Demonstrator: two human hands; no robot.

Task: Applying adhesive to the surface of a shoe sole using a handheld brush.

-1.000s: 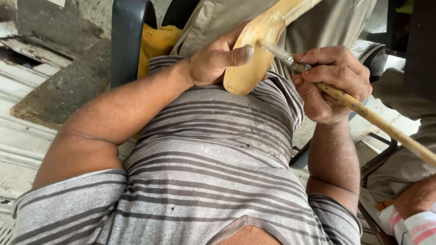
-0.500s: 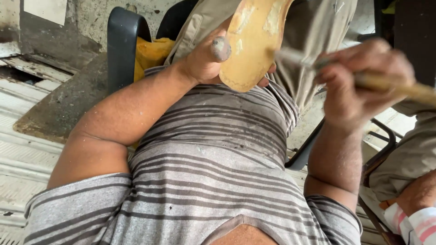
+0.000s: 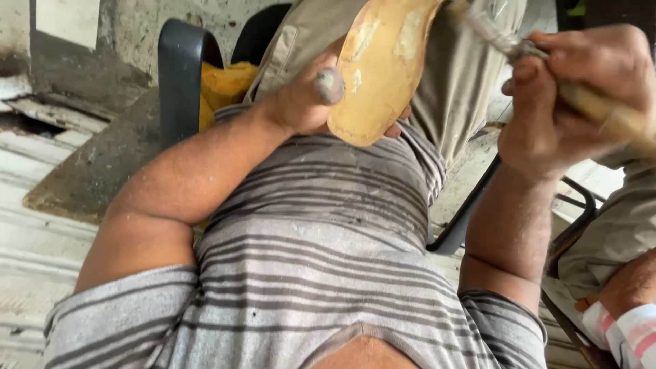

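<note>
Hands raised, gripping sole, brush

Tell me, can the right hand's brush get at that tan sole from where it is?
Probably yes. The left hand holds the sole with its flat face bare and turned up, thumb only at the edge. The right hand holds the brush just beside it, with nothing between.

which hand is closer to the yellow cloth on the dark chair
Left. The left hand grips the tan shoe sole just right of the yellow cloth. The right hand, holding a brush, is far off at the right edge.
</note>
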